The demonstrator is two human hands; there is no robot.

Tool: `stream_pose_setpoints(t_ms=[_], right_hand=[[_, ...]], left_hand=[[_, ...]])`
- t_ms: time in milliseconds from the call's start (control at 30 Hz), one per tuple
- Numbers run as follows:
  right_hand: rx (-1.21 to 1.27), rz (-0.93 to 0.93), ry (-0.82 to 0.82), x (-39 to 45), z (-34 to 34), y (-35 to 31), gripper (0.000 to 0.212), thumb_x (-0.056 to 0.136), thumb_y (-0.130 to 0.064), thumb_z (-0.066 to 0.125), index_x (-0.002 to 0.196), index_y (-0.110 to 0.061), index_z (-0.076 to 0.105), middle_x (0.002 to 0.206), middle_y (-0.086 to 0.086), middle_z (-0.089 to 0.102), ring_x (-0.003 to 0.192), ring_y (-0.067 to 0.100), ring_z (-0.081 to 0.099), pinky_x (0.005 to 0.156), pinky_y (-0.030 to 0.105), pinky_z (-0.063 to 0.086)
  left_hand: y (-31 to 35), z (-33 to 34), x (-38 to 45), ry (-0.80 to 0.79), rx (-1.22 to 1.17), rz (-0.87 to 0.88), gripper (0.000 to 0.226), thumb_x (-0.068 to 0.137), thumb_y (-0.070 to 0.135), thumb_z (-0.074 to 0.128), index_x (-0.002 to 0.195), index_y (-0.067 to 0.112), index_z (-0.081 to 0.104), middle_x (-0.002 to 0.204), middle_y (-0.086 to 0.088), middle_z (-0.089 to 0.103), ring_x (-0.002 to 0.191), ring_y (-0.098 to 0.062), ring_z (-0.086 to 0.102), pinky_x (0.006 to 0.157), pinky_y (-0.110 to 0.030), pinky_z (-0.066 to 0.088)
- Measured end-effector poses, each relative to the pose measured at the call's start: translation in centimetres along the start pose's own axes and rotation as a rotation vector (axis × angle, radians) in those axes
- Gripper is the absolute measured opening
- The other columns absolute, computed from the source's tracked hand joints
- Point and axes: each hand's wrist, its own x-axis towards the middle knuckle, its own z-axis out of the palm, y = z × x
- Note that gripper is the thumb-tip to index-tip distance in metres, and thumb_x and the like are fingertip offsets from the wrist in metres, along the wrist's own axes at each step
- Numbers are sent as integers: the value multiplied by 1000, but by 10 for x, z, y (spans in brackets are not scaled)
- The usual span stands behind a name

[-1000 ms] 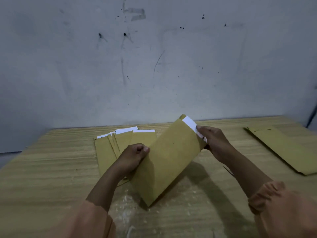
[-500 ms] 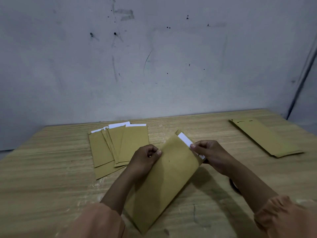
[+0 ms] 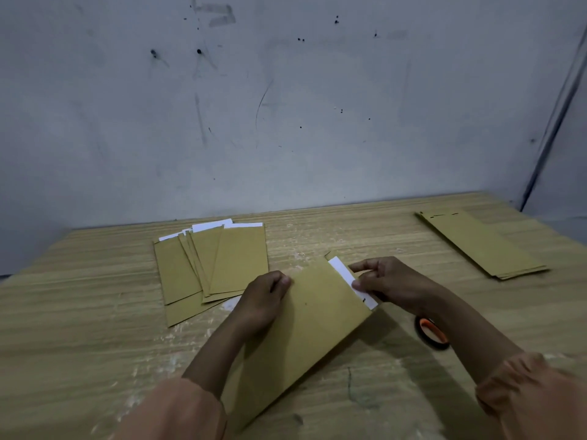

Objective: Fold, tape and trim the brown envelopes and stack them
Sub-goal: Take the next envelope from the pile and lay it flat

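The brown envelope (image 3: pixel 305 338) sits over the middle of the wooden table (image 3: pixel 79 328), slanted: its long axis runs from the near left, close to the person's body, up to the far right, where the open end points. A white strip (image 3: pixel 351 282) shows along that far end, with a small brown flap edge beyond it. The left hand (image 3: pixel 265 300) grips the envelope's upper left edge, fingers curled over it. The right hand (image 3: pixel 386 284) pinches the white strip between thumb and fingers.

Half a second ago the envelope was held a little higher; now it lies lower and flatter toward the table, and the right hand's fingers have shifted along the strip.

Just behind the left hand a loose fan of envelopes (image 3: pixel 212 265) lies flat, white strips at their far ends. Below the right forearm an orange and black tape roll (image 3: pixel 432 334) rests on the table. Well apart at the far right lies a neat stack of envelopes (image 3: pixel 482 246).
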Motion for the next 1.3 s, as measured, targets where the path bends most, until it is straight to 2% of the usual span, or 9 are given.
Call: stream_pose_setpoints(t_ms=[67, 200, 400, 567, 733, 833, 1033, 1167, 1300], right_hand=[[-6, 0, 8, 1, 0, 3, 27, 83, 2, 65, 103, -15, 59, 65, 2, 68, 59, 9, 64, 60, 21, 49], [24, 5, 51, 3, 0, 8, 32, 79, 9, 66, 100, -14, 59, 54, -3, 54, 47, 5, 55, 49, 19, 46], [63, 57, -25, 2, 0, 9, 45, 79, 13, 62, 111, -18, 58, 95, 23, 61, 79, 28, 61, 64, 30, 53], [-33, 74, 60, 6, 2, 8, 39, 82, 11, 60, 114, -11, 58, 82, 10, 64, 67, 17, 60, 51, 20, 50], [25, 80, 115, 9, -5, 5, 26, 88, -17, 64, 113, -19, 60, 97, 3, 62, 85, 15, 58, 63, 24, 48], [43, 102, 102, 10, -11, 6, 30, 83, -14, 68, 113, -17, 60, 105, 7, 62, 93, 19, 59, 68, 27, 49], [-33, 118, 72, 13, -12, 7, 33, 79, -10, 72, 109, -17, 61, 111, 11, 60, 98, 20, 58, 66, 23, 47], [-185, -5, 146, 19, -7, 11, 23, 83, -13, 69, 106, -15, 64, 97, -1, 62, 84, 6, 57, 64, 16, 45], [-493, -133, 236, 32, -1, 20, 16, 87, -13, 64, 102, -10, 69, 104, 1, 64, 98, 11, 56, 79, 22, 42]], left_hand=[[-1, 1, 0, -11, 25, 9, 35, 101, 25, 38, 67, 19, 42, 68, 6, 45, 62, -5, 38, 55, -17, 30], [1, 5, 0, -54, 34, 17, 32, 100, 28, 40, 70, 19, 46, 70, 6, 46, 64, -5, 40, 57, -18, 31], [6, 9, -4, -118, -55, -1, 22, 96, 34, 49, 78, 24, 55, 78, 9, 55, 70, -3, 49, 61, -18, 37], [13, 15, -6, -199, -88, -26, 20, 94, 37, 51, 79, 25, 55, 78, 9, 58, 71, -4, 53, 61, -19, 38], [15, 21, -1, -100, -93, -73, 28, 95, 35, 52, 74, 18, 45, 67, 5, 43, 61, -8, 40, 57, -24, 31], [15, 28, 1, -72, -107, -129, 28, 94, 35, 52, 73, 18, 46, 68, 4, 44, 61, -9, 40, 57, -25, 30], [20, 36, 1, -108, -156, -188, 26, 91, 41, 54, 106, 20, 54, 97, 1, 62, 79, -10, 56, 61, -21, 40], [25, 46, 3, -18, -116, -188, 18, 94, 33, 53, 107, 21, 47, 103, 0, 58, 86, -14, 54, 61, -20, 38], [24, 58, 4, 27, 6, -220, 31, 95, 32, 50, 118, 11, 53, 111, -4, 58, 97, -19, 54, 76, -25, 40]])
